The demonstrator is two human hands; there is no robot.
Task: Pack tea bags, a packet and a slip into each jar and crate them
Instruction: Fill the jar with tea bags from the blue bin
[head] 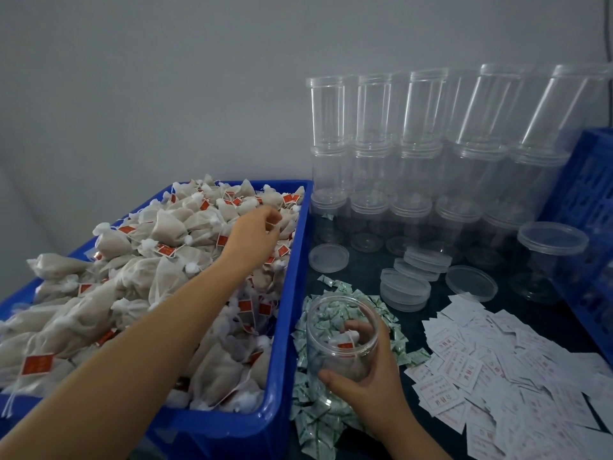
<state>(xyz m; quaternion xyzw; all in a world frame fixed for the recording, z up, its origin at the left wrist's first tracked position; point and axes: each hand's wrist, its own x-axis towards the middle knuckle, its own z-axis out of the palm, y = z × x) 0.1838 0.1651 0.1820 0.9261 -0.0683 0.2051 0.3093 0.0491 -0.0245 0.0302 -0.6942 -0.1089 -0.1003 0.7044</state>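
Step in hand, as judged: filling a jar with tea bags, early in the count. Open jar sits tilted at lower centre of the frame, resting over the pile of green-and-white packets on the bench; at least one tea bag with a red tag shows inside it. Right hand grasps the jar, thumb along the near wall, fingers wrapped round the far side. Left hand reaches up-frame into the blue bin heaped with tea bags; fingers curled, apparently pinching a bag's string, though what exactly is caught I cannot tell. Next move likely calls for lifting that bag clear and carrying it right to the jar mouth. White slips lie scattered lower right; blue crate at right edge.
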